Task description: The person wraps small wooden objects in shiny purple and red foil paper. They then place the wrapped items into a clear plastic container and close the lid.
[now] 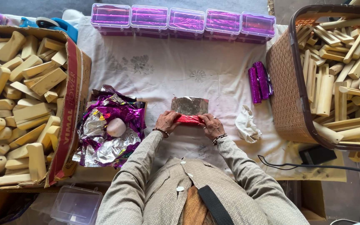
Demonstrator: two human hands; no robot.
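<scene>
My left hand point(166, 121) and my right hand point(211, 125) both grip a long piece partly rolled in red foil point(188, 119) on the white cloth point(167, 71). The silver back of the foil sheet point(189, 105) lies flat just beyond my fingers. Each hand presses one end of the roll, thumbs toward me. Beaded bracelets sit on both wrists.
A cardboard box of wooden blocks point(21, 104) stands left, beside a heap of purple and silver foil sheets point(109, 129). A brown basket of wooden pieces point(290, 96) stands right. Two purple-wrapped pieces point(260, 82), a crumpled white cloth point(246, 124) and a row of clear boxes point(184, 21) lie around.
</scene>
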